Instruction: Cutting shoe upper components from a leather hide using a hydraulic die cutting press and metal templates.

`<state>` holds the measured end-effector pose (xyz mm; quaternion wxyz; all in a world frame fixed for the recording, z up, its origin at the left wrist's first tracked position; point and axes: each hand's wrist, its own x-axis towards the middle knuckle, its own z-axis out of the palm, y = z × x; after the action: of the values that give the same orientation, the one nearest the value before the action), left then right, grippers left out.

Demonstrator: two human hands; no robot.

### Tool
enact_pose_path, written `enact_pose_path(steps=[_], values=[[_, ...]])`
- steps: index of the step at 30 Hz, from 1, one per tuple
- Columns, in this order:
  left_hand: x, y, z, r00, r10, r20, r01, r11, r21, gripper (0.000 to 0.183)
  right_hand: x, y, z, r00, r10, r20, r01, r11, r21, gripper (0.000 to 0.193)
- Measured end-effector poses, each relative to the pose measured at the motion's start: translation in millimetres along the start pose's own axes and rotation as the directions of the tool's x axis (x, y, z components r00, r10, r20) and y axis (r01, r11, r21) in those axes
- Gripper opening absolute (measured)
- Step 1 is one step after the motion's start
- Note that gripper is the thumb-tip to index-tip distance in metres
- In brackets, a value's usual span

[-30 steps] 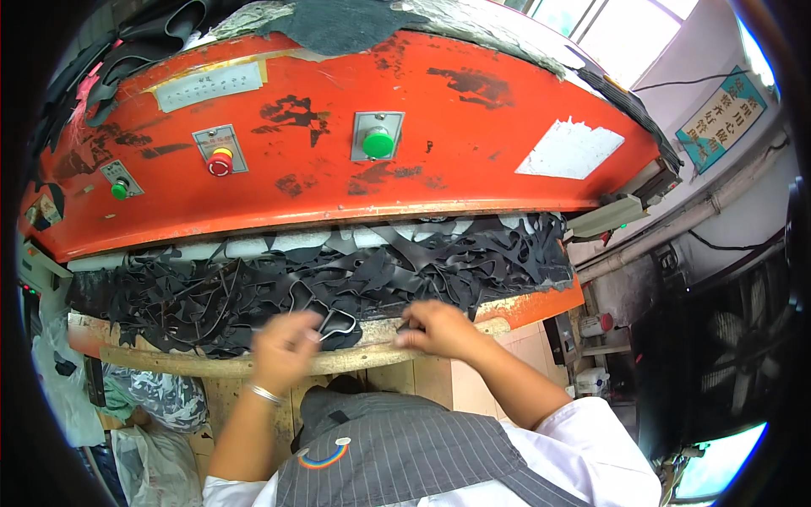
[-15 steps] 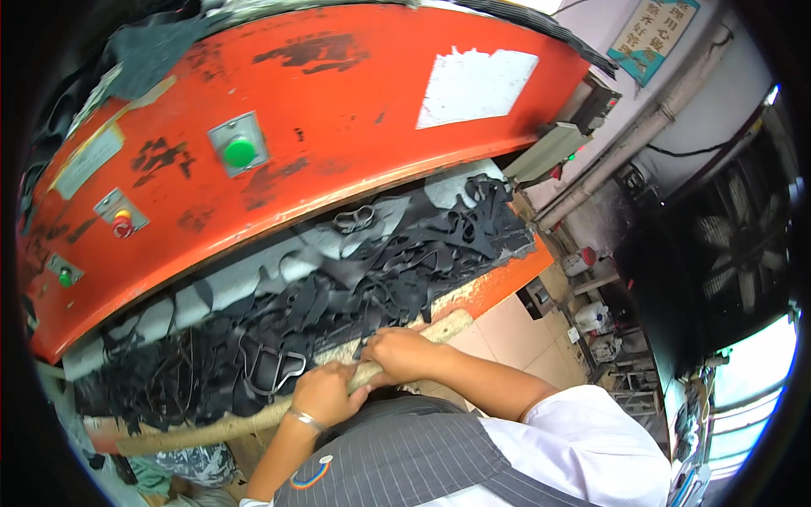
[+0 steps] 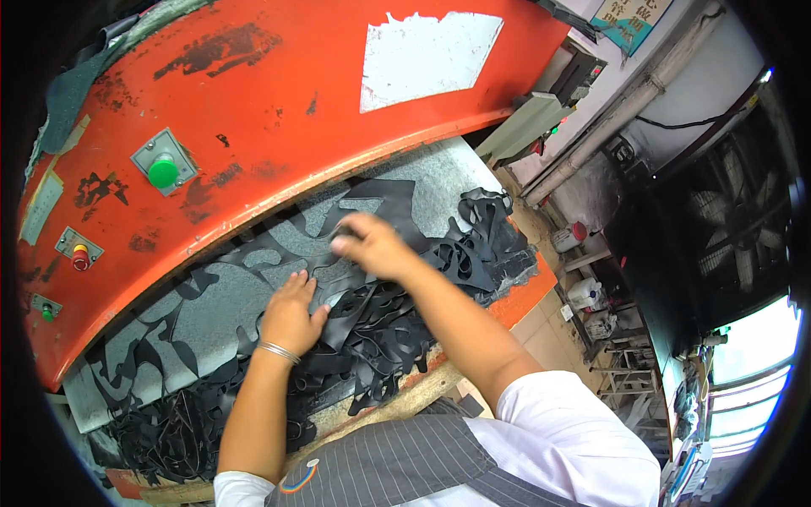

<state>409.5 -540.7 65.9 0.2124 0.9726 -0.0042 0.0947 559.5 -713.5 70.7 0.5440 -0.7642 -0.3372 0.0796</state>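
Note:
My left hand (image 3: 291, 317) rests on the black cut-out sheet material, fingers stretched out and lying flat, thumb apart. Farther up and to the right, my right hand (image 3: 376, 247) is closed over the same web of black material (image 3: 384, 201). Something small and dark shows at its fingertips, but I cannot make out what it is. The web has curved holes cut through it and lies on a pale grey bed (image 3: 452, 173). Nearer to me, a tangled heap of black scraps (image 3: 372, 359) runs along the front of the bed.
A wide orange machine beam (image 3: 279, 110) spans above the bed, with a green push button (image 3: 163, 172) and a red one (image 3: 80, 257). A pale wooden pole (image 3: 422, 387) lies along the front edge. A large dark fan (image 3: 739, 211) stands at the right.
Both hands have left the wooden pole and reached forward onto the black material. The scraps have shifted toward me, uncovering more of the grey bed. My view has moved too.

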Motion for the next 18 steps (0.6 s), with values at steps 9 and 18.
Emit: enact_pose_path(steps=[9, 18], values=[[143.5, 53.2, 28.5, 0.954, -0.232, 0.192, 0.228, 0.973, 0.045, 0.042, -17.8, 53.0, -128.4, 0.987, 0.038, 0.153, 0.075, 0.742, -0.667, 0.041], [178.5, 59.3, 72.1, 0.950, -0.292, 0.113, 0.289, 0.956, 0.047, 0.032, -30.8, 61.3, -116.0, 0.960, 0.082, -0.269, -0.189, 0.895, -0.403, 0.052]])
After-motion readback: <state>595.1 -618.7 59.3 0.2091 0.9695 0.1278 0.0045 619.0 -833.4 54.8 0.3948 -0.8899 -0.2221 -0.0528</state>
